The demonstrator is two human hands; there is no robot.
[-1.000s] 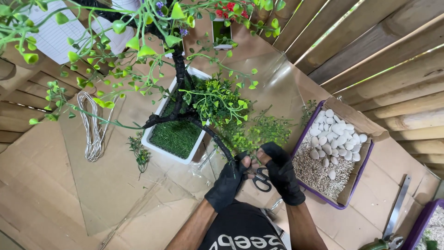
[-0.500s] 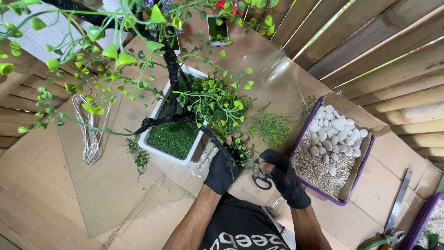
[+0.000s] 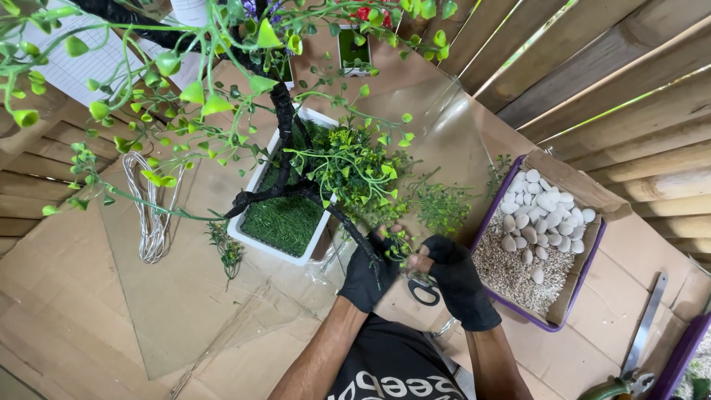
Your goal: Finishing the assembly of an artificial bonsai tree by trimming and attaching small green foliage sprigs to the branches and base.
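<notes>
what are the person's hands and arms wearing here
Both the left hand and the right hand wear black fabric gloves that end at the wrist and leave the fingertips bare. The forearms are bare, with no sleeves, watch or bands showing.

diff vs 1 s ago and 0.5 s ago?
Left hand moved up along the dark branch and now grips its tip. Right hand moved up beside it, fingers at the green sprig, scissors under it. White planter, pebble tray and wire coil unchanged.
</notes>
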